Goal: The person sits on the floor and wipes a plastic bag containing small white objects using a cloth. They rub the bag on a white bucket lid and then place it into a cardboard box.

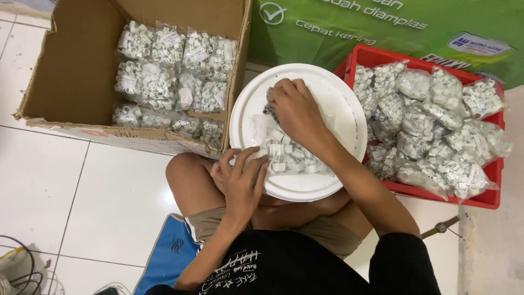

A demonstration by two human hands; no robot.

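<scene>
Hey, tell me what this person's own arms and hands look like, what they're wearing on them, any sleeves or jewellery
Both arms are bare from the short black sleeves down. The left hand and the right hand wear no gloves, and no rings, watch or bracelet show. The black short-sleeved shirt has white printed lettering and small star shapes on its front. No cables or straps run along either arm.

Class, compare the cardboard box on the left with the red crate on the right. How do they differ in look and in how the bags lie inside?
The cardboard box is brown with open flaps; the red crate is plastic with a rigid rim. In the box, the bags of white clips lie in neat rows filling only its right side; in the crate, the bags are heaped loosely above the rim. Both hold clear bags of small white parts.
</scene>
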